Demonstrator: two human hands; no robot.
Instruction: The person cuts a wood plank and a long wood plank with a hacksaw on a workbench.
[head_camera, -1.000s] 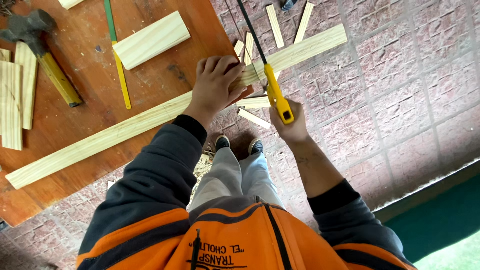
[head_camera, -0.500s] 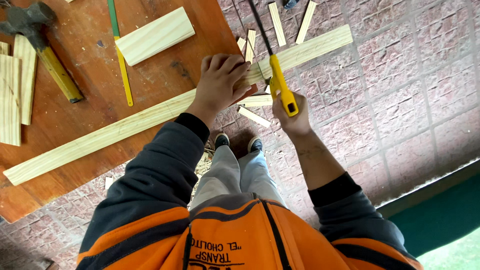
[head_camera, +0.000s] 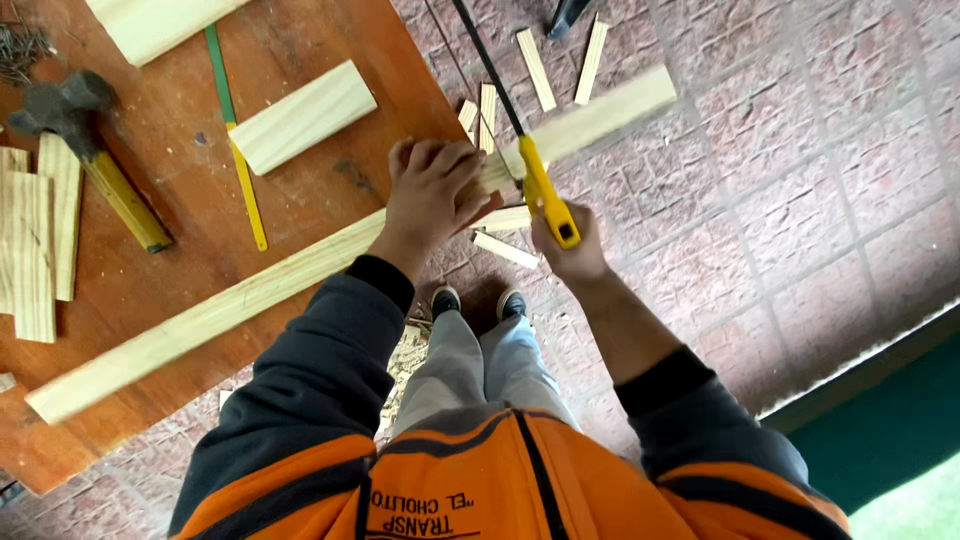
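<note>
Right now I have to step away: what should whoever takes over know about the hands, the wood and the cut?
Left hand: pressed flat on the long wooden strip, beside the cut line.
Right hand: gripping the yellow-handled hand saw, blade across the strip.
The strip lies on the wooden table, its far end overhanging the paving.
Done: several short offcuts on the ground.
Left: this cut, not yet through.

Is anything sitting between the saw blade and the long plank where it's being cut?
Nothing visible. The saw, gripped by the right hand, meets the long plank directly past the table edge. The left hand presses the plank beside the blade, not across it.
</note>
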